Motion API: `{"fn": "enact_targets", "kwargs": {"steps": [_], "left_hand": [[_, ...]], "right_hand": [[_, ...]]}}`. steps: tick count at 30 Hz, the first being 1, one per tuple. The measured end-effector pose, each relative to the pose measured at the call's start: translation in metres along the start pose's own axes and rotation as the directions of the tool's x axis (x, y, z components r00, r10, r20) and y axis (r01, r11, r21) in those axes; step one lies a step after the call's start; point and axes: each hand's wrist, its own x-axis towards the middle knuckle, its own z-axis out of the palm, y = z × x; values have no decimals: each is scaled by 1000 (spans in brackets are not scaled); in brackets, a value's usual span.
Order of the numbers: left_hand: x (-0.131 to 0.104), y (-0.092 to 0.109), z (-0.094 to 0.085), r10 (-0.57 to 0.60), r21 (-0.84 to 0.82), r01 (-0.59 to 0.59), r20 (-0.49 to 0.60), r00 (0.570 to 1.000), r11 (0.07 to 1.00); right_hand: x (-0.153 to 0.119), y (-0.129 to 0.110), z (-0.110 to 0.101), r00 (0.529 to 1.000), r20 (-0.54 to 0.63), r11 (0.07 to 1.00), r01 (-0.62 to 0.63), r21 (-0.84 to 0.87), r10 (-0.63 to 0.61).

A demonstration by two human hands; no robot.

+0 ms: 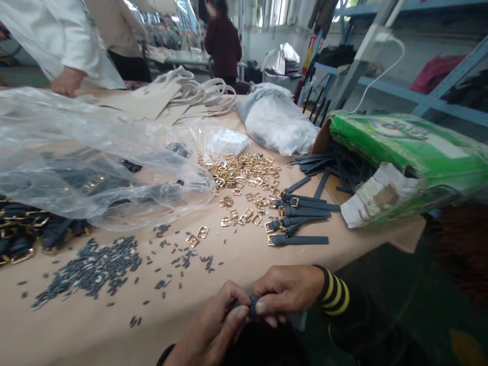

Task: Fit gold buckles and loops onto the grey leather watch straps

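Note:
Both hands meet at the table's front edge, low in the head view. My left hand (219,325) pinches a small dark blue-grey strap piece (252,306) between thumb and fingers. From the other side my right hand (287,292) grips the same piece; the fingers cover most of it. Beyond the hands lie several dark straps with gold buckles (305,240). A heap of loose gold buckles (244,170) is further back. Small dark loops (102,264) are piled and scattered on the table to the left.
Clear plastic bags (125,188) cover the left side over more buckled straps. A green box (412,152) with dark straps spilling out stands at the right. A grey-white bag (278,122) and beige handled pieces (171,99) lie behind. A person's hand (68,81) rests on the far left.

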Motion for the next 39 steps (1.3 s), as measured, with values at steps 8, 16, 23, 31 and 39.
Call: {"fn": "enact_targets", "kwargs": {"steps": [8,16,23,31,39], "left_hand": [[17,-8,4,-55,-52,48,-133,990,997],[21,-11,13,-43,-157,21,-137,990,987],[18,-11,12,-6,-242,-8,-54,999,970],[15,-13,13,-42,-258,43,8,999,965],[22,-8,-3,57,51,-61,66,996,997]], "right_hand": [[-1,2,-6,953,-286,941,0,-338,-103],[-2,11,-10,979,-196,983,29,-182,-65],[-4,5,-13,980,-187,970,20,-243,-67],[-6,7,-10,992,-125,992,16,-121,-32],[-1,5,-4,989,-146,983,2,-183,-29]]}}
